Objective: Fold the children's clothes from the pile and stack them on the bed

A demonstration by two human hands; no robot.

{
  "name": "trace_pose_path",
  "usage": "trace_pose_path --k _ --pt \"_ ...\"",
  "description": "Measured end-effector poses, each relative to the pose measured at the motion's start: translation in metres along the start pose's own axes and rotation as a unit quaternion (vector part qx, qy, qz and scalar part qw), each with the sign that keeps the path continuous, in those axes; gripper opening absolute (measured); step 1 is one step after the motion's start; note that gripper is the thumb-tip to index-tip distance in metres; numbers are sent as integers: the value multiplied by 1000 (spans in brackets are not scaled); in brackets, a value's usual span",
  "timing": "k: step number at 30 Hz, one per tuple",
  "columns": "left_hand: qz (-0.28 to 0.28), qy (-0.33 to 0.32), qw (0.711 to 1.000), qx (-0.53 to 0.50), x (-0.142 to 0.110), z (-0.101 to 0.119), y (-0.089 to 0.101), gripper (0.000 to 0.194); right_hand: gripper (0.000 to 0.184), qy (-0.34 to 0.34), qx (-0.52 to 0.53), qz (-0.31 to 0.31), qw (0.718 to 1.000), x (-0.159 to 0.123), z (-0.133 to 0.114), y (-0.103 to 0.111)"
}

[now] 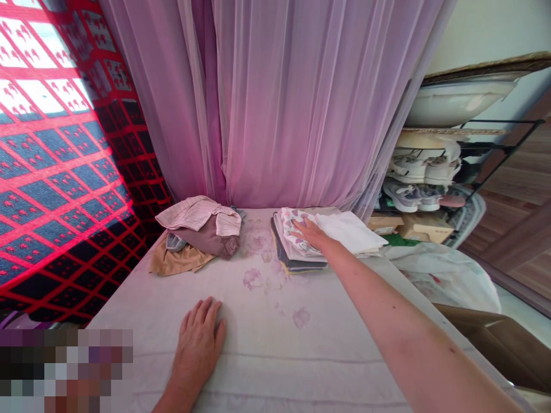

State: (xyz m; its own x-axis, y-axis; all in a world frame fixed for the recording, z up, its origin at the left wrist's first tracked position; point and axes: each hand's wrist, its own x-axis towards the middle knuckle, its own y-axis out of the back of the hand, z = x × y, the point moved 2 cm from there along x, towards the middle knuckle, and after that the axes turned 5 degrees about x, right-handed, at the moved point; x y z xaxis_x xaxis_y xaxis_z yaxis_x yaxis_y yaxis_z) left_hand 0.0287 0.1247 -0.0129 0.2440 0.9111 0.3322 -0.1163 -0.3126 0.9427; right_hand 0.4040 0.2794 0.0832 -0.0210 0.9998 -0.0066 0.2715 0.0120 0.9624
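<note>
We see our right hand [312, 234] open, palm down, its fingers resting on top of a folded stack [297, 244] of clothes without gripping it. The top piece has a pale floral print, and darker grey layers show below it, though the folds are too tight for us to tell each garment apart. A folded white cloth [348, 232] lies against the stack's right side and seems to overlap it a little.

Our left hand [198, 344] is also released, lying flat on the sheet [258, 350] near the near edge of the bed, holding nothing and well apart from the clothes. To the left of the stack, just beyond a bare patch of the sheet, sits a loose pile [198, 235] of clothes in striped pink, mauve and tan.

Behind the bed hangs a sheer pink curtain [279, 103], and a red-and-black blanket [55, 189] hangs to the left. To the right we see a rack [508, 143] holding sneakers [419, 169] and a white basin [456, 103], with cardboard [424, 226] and a white plastic bag [443, 275] below.
</note>
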Motion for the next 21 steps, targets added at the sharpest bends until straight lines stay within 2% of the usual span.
trace_pose_path --k 6,17,19,21 --pt "-6 8 1000 -2 1 3 4 40 66 -8 14 5 1000 -1 -4 8" --pt "-2 11 1000 -10 2 5 7 39 56 -18 33 57 998 -17 -17 49" --pt "-3 13 1000 -14 3 6 8 38 51 -9 38 108 993 -33 -20 52" --pt "-10 18 1000 -18 4 7 9 39 45 10 64 210 975 -59 -24 49"
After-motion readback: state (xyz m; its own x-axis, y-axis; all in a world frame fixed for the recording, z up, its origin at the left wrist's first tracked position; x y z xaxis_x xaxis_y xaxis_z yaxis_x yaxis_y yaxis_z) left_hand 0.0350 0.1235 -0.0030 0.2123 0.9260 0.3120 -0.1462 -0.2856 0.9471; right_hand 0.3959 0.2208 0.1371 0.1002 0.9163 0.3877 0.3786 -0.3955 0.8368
